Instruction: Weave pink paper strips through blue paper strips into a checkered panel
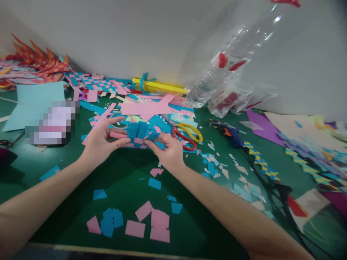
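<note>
Green bench (73, 220), strewn with paper scraps (135, 229), adjoins a grey wall (121, 39). Over its middle, the left hand (101, 142), fingers partly spread, grips a pink-and-blue paper weave (137, 141); the right hand (172, 151) pinches its right end.

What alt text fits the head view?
A person's left hand and right hand hold a woven pink-and-blue paper piece at a green table. Red-and-yellow-handled scissors lie beside the right hand; pink scraps and blue scraps lie nearer the camera.

No readable text; bottle label (230, 62) blurred
</note>
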`<control>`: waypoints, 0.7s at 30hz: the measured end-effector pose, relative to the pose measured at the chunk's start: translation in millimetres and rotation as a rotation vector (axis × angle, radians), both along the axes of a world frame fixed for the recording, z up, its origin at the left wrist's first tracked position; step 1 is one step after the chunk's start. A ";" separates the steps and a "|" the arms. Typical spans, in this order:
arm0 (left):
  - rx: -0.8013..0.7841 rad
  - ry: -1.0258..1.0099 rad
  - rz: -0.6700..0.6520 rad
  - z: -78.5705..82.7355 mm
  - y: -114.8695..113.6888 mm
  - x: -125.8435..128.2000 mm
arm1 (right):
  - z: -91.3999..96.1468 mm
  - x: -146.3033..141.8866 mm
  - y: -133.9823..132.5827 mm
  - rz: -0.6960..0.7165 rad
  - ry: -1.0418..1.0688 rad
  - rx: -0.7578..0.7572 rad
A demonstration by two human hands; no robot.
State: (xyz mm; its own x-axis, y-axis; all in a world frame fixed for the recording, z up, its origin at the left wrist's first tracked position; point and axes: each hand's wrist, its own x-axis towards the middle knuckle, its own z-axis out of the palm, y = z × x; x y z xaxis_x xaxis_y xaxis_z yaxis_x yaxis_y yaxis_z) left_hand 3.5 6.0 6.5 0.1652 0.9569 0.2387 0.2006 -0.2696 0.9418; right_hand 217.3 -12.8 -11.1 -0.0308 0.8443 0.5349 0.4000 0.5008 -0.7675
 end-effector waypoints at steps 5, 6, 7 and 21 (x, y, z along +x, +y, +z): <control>-0.020 0.031 -0.004 6.1 -2.4 2.1 | -2.6 0.4 0.3 -0.020 0.040 0.002; -0.028 0.035 0.000 6.3 -3.1 2.1 | -2.7 0.5 0.6 -0.011 0.035 -0.002; -0.040 0.037 0.003 6.2 -3.5 2.0 | -2.6 0.7 1.0 -0.003 0.028 -0.007; -0.058 0.213 -0.001 3.7 0.7 1.0 | -5.2 2.1 9.7 0.074 0.032 -0.215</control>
State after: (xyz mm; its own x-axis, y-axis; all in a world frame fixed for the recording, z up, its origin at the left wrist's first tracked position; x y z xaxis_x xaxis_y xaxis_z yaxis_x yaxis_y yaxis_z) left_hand 4.4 6.7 10.2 0.2065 0.9680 0.1426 0.3965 -0.2160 0.8922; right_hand 219.4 -3.1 -16.2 -0.0831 0.9349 0.3449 0.3421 0.3519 -0.8713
